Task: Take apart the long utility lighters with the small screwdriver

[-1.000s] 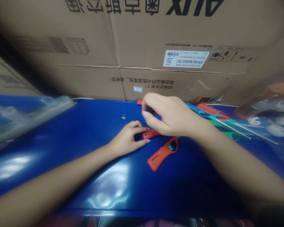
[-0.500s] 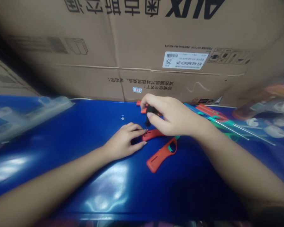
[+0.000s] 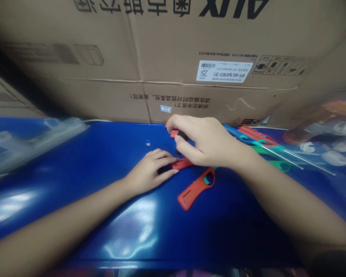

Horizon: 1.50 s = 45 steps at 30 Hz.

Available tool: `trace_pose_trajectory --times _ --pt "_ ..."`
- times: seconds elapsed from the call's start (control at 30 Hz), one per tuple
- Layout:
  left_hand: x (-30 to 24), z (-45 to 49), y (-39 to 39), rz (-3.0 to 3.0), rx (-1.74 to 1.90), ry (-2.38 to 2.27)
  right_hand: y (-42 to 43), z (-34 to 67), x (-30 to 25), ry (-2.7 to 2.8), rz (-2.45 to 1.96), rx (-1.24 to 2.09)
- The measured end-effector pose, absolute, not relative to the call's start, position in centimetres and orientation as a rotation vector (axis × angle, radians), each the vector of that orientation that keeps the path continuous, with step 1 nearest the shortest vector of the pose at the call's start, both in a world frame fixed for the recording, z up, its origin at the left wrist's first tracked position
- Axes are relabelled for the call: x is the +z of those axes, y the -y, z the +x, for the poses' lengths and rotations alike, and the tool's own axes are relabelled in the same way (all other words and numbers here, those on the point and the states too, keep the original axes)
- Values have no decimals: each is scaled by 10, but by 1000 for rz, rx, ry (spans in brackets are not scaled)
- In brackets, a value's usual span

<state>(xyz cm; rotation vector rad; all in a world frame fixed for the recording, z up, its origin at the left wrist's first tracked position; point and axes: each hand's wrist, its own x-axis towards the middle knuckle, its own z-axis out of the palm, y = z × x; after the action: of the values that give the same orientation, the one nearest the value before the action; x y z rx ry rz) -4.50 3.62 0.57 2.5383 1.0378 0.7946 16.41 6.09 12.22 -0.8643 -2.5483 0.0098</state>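
Observation:
With its fingers and thumb, my left hand (image 3: 150, 171) grips the end of a red lighter handle (image 3: 182, 164) lying on the blue table. My right hand (image 3: 203, 140) is closed on the black grip of a screwdriver (image 3: 182, 135), held upright. Its thin shaft points down at the handle's end, between my left fingertips. The far part of that handle is hidden under my right hand. Nearer me lies an orange-red lighter (image 3: 190, 193) with a green trigger. More red pieces (image 3: 173, 134) show partly behind my right hand.
Blue, red and green long-necked lighters (image 3: 258, 137) with metal tubes lie at the right. Small screws or slivers (image 3: 148, 143) rest left of centre. A plastic bag (image 3: 37, 144) lies at the left, and a large cardboard box (image 3: 109, 88) stands along the back.
My right hand and the screwdriver grip have turned slightly and shifted a little left. The left hand keeps its hold on the red handle. The whole view has shifted slightly.

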Motion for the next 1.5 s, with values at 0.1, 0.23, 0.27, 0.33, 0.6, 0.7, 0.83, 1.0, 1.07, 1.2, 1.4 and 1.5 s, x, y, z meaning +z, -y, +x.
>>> trace_pose_trajectory --times 0.1,0.23,0.27,0.33,0.6,0.7,0.83,1.0,1.07,1.2,1.4,1.5 --pt "7 -45 -35 2540 784 -1040 -58 164 123 2557 -857 53" --pt "8 -45 -35 2534 785 -1041 -58 163 120 2519 -905 24" --pt "8 -45 -35 2531 787 -1040 -58 162 119 2527 -874 30" --pt "8 -45 -36 2530 794 -1034 -57 162 119 2553 -805 52" --pt "6 -45 -37 2532 782 -1050 -56 163 124 2549 -881 28" --pt "6 -45 -37 2538 794 -1041 -56 164 126 2570 -892 33" --pt "6 -46 -37 2539 788 -1038 -57 164 127 2550 -991 18" --pt "6 -45 -37 2536 799 -1018 -58 164 124 2565 -944 13" --pt "6 -45 -37 2530 795 -1022 -58 164 122 2543 -955 -50" --pt "7 -45 -37 2513 778 -1033 -59 165 121 2558 -783 89" --pt "7 -45 -37 2508 765 -1042 -61 163 119 2563 -818 95" --pt "8 -45 -36 2495 763 -1042 -62 164 117 2524 -786 130"
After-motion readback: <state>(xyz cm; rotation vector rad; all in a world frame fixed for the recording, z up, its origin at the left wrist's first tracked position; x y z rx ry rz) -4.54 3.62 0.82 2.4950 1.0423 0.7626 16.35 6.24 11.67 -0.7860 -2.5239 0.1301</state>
